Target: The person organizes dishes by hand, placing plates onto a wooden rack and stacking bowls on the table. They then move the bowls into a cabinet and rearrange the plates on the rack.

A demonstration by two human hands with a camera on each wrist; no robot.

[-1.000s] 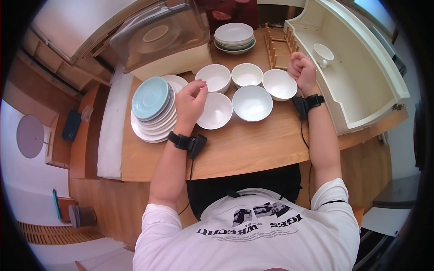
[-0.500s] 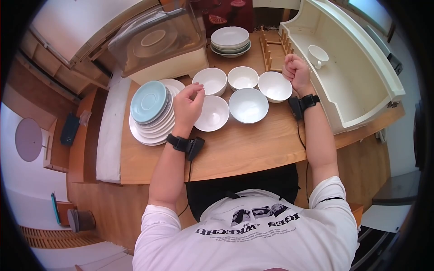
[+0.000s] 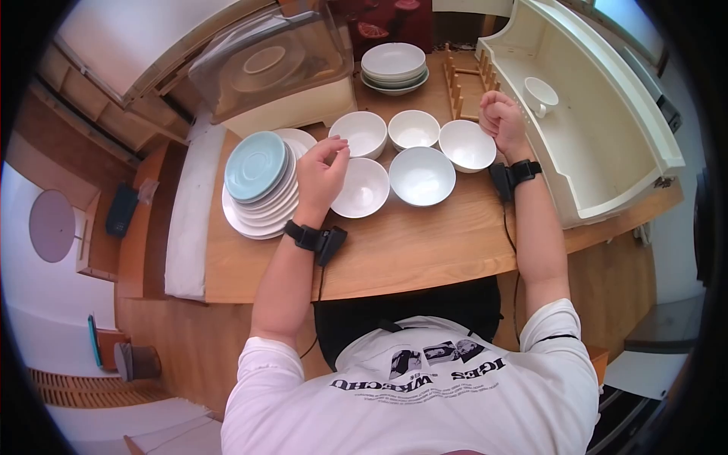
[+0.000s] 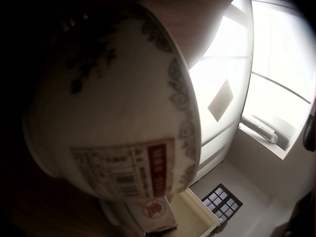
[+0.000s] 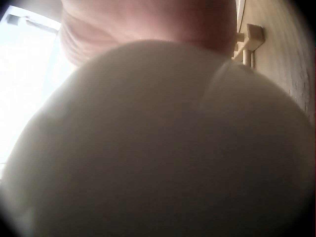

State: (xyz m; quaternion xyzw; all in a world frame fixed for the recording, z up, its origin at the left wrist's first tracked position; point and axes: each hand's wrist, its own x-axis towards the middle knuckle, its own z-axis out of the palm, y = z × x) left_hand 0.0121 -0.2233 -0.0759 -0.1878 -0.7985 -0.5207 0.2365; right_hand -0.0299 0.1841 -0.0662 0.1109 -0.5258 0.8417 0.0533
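My left hand point(image 3: 322, 174) hangs beside the near left white bowl point(image 3: 359, 187), its fingers loosely bent and holding nothing. Filling much of the left wrist view is a bowl's outer side point(image 4: 123, 113) with dark floral trim and a printed label point(image 4: 126, 170). To the right, my right hand point(image 3: 503, 121) is balled into a fist by the rim of the rightmost bowl point(image 3: 467, 144). A pale rounded bowl wall point(image 5: 158, 138) blocks most of the right wrist view. Three more bowls belong to the cluster: a bluish-white one point(image 3: 422, 176) in front, two white ones point(image 3: 359, 133) behind.
Left of the bowls rises a stack of plates topped by a light blue plate point(image 3: 255, 167). Behind are a lidded box point(image 3: 280, 76), stacked bowls point(image 3: 393, 62) and a wooden rack point(image 3: 466, 83). A cream bin point(image 3: 599, 129) holding a white cup point(image 3: 540, 95) stands right.
The head view shifts slightly and returns. Both hands keep about the same places and poses, and the dishes stay put.
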